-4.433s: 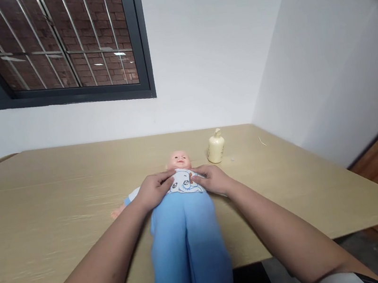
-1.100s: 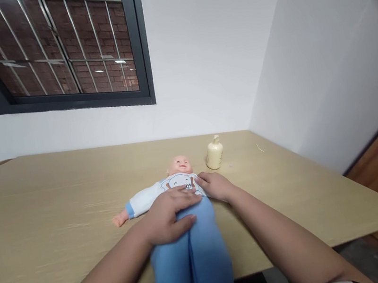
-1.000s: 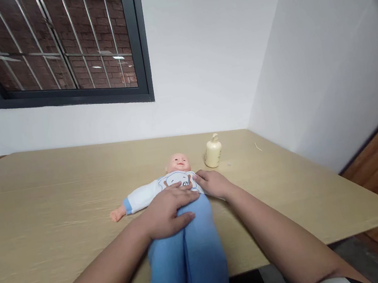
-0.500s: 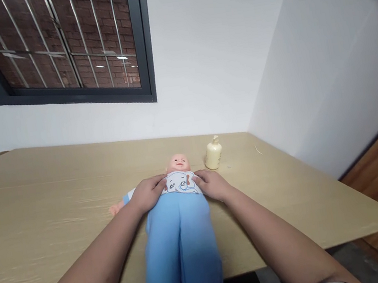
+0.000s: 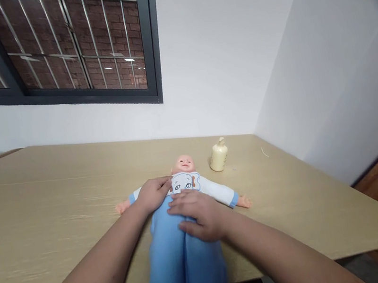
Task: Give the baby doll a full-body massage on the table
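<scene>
A baby doll lies on its back on the wooden table, head away from me, in a white top with an elephant face and blue trousers. Its legs run over the near table edge. My left hand holds the left side of its chest, below the shoulder. My right hand is over the doll's waist, palm down with fingers stretched and spread. Whether the right palm presses on the cloth, I cannot tell. Both doll arms are spread sideways on the table.
A cream pump bottle stands beyond the doll's head, to the right. A thin pale strand lies near the table's right edge. White walls and a barred window rise behind the table.
My right hand has left the right side of the doll's chest and moved down over its waist, uncovering the doll's arm there. My left hand stays at the chest. The view shifted slightly.
</scene>
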Demonstrator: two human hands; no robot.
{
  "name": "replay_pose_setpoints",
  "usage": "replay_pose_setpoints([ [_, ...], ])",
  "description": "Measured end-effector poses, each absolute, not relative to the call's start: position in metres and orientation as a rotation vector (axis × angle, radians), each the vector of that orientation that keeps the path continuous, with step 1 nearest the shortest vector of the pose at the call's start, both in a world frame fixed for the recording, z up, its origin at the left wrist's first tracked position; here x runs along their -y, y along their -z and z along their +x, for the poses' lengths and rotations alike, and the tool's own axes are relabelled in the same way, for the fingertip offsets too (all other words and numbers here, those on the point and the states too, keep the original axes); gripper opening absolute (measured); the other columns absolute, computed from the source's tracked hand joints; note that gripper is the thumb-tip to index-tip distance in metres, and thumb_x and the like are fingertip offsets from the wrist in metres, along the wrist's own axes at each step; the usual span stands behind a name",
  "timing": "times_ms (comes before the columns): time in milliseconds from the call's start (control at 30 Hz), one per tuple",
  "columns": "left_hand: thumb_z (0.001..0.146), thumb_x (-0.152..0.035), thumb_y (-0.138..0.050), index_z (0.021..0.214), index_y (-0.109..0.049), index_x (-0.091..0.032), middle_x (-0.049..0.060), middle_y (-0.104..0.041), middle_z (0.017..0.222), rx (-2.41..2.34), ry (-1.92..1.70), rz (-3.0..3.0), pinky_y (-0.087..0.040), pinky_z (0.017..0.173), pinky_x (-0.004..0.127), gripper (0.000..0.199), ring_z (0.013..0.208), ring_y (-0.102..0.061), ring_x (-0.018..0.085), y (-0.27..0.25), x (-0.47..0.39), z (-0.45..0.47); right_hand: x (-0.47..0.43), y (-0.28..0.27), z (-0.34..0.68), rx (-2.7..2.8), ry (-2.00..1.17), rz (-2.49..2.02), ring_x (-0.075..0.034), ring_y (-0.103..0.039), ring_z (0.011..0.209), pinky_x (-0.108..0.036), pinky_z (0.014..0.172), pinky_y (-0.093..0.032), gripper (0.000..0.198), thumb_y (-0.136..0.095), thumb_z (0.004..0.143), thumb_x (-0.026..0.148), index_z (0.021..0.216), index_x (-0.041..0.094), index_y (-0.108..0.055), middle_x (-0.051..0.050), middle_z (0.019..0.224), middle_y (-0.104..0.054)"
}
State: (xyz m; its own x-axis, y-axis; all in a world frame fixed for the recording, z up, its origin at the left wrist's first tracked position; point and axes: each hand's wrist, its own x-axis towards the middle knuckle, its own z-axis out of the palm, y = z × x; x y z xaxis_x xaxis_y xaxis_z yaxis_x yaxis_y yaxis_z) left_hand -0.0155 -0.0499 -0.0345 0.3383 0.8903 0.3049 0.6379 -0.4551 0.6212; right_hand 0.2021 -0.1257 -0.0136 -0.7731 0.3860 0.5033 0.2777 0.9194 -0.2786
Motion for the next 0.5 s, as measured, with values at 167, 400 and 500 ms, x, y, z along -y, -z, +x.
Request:
replay_pose_setpoints([
  [167,0.094,-0.051,-0.038,0.124,-0.068,-0.025,0.001,-0.068,0.126,-1.329,-0.868,2.202,-0.043,0.098,0.030,0.050,0.117,-0.061,0.023,0.033,0.051,-0.014,0.091,0.023,0.222,2.396,-0.209,-0.821,-0.025,-0.042,0.137,-0.046,0.114,-0.031,0.047,-0.052,0.094,0.043,0.137,0.024,-0.051,-0.008,0.144,-0.052],
  [400,0.086,-0.031,-0.043,0.129,-0.065,-0.024,0.001,-0.064,0.133,-1.327,-0.771,2.133,-0.043,0.100,0.029,0.049,0.122,-0.058,0.023,0.023,0.051,-0.025,0.070,0.017,0.248,2.242,-0.362,-1.233,-0.028,-0.058,0.117,-0.043,0.098,-0.045,0.059,-0.056,0.087,0.060,0.134,0.025,-0.054,-0.010,0.130,-0.062],
  [500,0.072,-0.023,-0.049,0.128,-0.065,-0.022,0.002,-0.066,0.129,-1.352,-0.639,2.112,-0.045,0.096,0.028,0.058,0.117,-0.061,0.025,0.017,0.050,-0.040,0.063,0.011,0.267,2.246,-0.562,-1.296,-0.025,-0.063,0.103,-0.036,0.087,-0.048,0.055,-0.063,0.081,0.060,0.124,0.025,-0.061,-0.007,0.118,-0.067],
])
